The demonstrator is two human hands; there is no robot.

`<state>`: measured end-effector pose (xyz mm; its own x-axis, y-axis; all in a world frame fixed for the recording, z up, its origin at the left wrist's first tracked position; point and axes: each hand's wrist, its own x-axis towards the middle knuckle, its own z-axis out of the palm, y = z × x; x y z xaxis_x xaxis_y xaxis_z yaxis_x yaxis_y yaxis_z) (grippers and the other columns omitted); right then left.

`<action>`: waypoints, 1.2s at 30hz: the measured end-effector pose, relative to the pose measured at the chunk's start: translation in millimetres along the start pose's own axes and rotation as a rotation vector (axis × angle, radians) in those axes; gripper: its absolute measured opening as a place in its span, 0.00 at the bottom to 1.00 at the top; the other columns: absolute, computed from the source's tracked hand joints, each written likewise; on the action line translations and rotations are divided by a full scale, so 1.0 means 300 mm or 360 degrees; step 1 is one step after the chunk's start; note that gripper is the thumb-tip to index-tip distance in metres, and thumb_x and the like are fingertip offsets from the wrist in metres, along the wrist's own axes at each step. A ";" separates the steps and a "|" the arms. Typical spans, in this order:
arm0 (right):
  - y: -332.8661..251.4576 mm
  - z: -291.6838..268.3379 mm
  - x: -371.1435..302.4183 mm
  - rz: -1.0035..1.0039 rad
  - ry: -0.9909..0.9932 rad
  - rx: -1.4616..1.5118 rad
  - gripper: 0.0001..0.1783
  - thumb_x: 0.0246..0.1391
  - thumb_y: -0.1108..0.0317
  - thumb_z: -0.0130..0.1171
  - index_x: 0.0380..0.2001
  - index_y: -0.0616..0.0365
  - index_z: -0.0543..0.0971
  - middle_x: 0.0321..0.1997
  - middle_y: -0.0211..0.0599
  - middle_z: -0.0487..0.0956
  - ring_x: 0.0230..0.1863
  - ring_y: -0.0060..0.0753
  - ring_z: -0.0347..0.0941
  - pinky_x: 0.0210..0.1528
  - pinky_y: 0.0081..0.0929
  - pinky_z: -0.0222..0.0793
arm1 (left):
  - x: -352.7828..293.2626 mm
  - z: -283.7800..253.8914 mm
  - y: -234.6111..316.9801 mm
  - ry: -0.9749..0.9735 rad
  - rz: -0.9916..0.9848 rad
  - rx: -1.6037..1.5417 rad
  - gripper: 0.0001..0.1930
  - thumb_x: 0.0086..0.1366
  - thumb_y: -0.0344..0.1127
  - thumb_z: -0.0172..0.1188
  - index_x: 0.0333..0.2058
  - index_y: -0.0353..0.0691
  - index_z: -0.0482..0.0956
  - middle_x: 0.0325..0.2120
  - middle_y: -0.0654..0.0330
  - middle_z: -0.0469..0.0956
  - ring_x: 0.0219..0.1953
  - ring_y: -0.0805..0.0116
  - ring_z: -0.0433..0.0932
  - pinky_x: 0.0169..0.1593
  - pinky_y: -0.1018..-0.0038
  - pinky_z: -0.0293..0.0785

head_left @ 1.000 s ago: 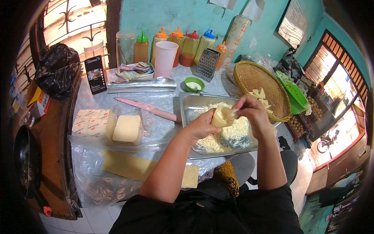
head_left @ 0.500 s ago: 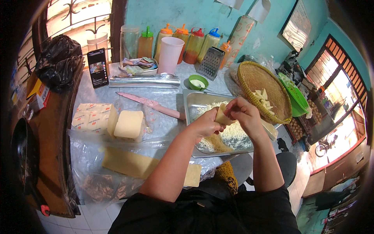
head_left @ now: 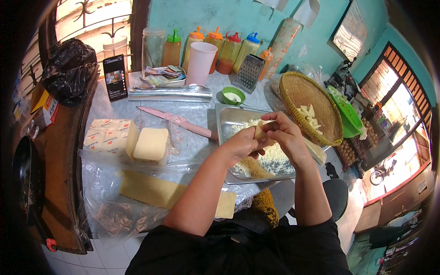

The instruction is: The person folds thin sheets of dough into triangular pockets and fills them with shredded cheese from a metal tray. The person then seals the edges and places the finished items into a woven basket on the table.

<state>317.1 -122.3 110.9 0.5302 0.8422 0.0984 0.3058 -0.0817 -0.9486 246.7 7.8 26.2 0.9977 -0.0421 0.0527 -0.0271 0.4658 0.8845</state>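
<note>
Above a metal tray (head_left: 222, 120), my left hand (head_left: 241, 145) is closed around a pale pastry sheet (head_left: 260, 131) folded into a small pocket. My right hand (head_left: 288, 137) pinches the pocket's upper edge with thumb and fingertips. Inside the tray lie grated cheese (head_left: 275, 160) and a mound of tan granules (head_left: 254, 168). Flat pastry strips (head_left: 149, 189) rest on clear plastic at the near left, partly behind my left forearm. To the right, a round woven bamboo tray (head_left: 316, 82) carries several folded pastry triangles (head_left: 310, 117). What fills the pocket is hidden by my fingers.
A pink knife (head_left: 178, 120) lies left of the tray. Further left are a wrapped block (head_left: 110, 137) and a cut pale-yellow block (head_left: 151, 144). Behind stand a grater (head_left: 249, 73), a small green bowl (head_left: 233, 96), a propped phone (head_left: 115, 78), a foil roll (head_left: 169, 94) and sauce bottles (head_left: 228, 55).
Both hands have drawn slightly closer around the pastry pocket, and its open top shows less. My right hand's fingers have shifted to pinch its edge.
</note>
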 end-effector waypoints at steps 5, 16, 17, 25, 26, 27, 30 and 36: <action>-0.014 -0.005 0.005 -0.0084 0.0128 -0.0024 0.21 0.45 0.79 0.47 0.47 0.63 0.69 0.38 0.36 0.73 0.41 0.24 0.69 0.48 0.23 0.62 | 0.003 -0.002 0.000 0.0093 0.0074 -0.0050 0.18 0.60 0.38 0.59 0.47 0.40 0.69 0.37 0.64 0.74 0.32 0.74 0.74 0.33 0.78 0.69; 0.057 -0.011 -0.065 -0.0402 0.0564 -0.0150 0.12 0.46 0.71 0.51 0.36 0.63 0.74 0.32 0.33 0.76 0.35 0.21 0.68 0.36 0.19 0.61 | -0.004 -0.005 0.028 0.0253 0.0282 -0.0485 0.15 0.61 0.31 0.55 0.46 0.33 0.70 0.42 0.54 0.75 0.43 0.62 0.77 0.47 0.70 0.76; 0.069 -0.017 -0.083 -0.0297 0.0672 -0.0276 0.10 0.46 0.70 0.52 0.32 0.62 0.75 0.31 0.33 0.76 0.33 0.20 0.67 0.34 0.18 0.60 | -0.007 -0.006 0.035 0.0294 0.0309 -0.0551 0.15 0.61 0.30 0.55 0.46 0.32 0.70 0.42 0.53 0.75 0.43 0.62 0.77 0.47 0.70 0.76; 0.174 0.113 -0.098 0.0185 -0.0102 0.0893 0.27 0.41 0.61 0.59 0.47 0.61 0.71 0.44 0.40 0.74 0.45 0.34 0.70 0.46 0.31 0.65 | -0.068 0.043 0.091 0.0096 0.0211 -0.0415 0.18 0.59 0.31 0.57 0.47 0.30 0.69 0.41 0.51 0.76 0.44 0.64 0.77 0.45 0.72 0.77; 0.171 0.122 -0.107 0.0054 -0.0152 0.1195 0.33 0.39 0.59 0.60 0.50 0.60 0.68 0.47 0.41 0.73 0.48 0.36 0.70 0.48 0.35 0.65 | -0.074 0.054 0.088 0.0046 0.0215 -0.0351 0.18 0.59 0.31 0.58 0.47 0.30 0.70 0.41 0.52 0.76 0.43 0.65 0.77 0.45 0.73 0.76; 0.165 0.127 -0.114 -0.0088 -0.0216 0.1502 0.38 0.37 0.57 0.61 0.54 0.60 0.66 0.50 0.42 0.72 0.50 0.39 0.69 0.50 0.38 0.65 | -0.077 0.063 0.084 -0.0039 0.0252 -0.0305 0.19 0.59 0.31 0.58 0.47 0.30 0.70 0.42 0.52 0.76 0.43 0.66 0.77 0.45 0.74 0.76; 0.147 0.132 -0.115 -0.0299 -0.0012 0.1465 0.47 0.34 0.55 0.61 0.60 0.60 0.58 0.56 0.46 0.68 0.54 0.45 0.67 0.57 0.44 0.60 | -0.072 0.068 0.074 -0.0087 0.0295 -0.0193 0.19 0.57 0.30 0.60 0.47 0.33 0.71 0.41 0.58 0.76 0.42 0.72 0.77 0.45 0.76 0.74; 0.158 0.112 -0.125 -0.0255 0.0429 0.0912 0.42 0.42 0.58 0.56 0.61 0.62 0.56 0.61 0.52 0.62 0.60 0.45 0.62 0.59 0.40 0.58 | -0.043 0.098 0.042 -0.0081 0.0309 0.0001 0.18 0.61 0.32 0.57 0.50 0.36 0.69 0.44 0.61 0.74 0.44 0.75 0.73 0.46 0.75 0.74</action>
<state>285.1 -139.7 52.2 0.7155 0.6511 0.2531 -0.0330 0.3934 -0.9188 231.6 -11.8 50.4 0.9693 0.0039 0.2460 -0.2190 0.4690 0.8556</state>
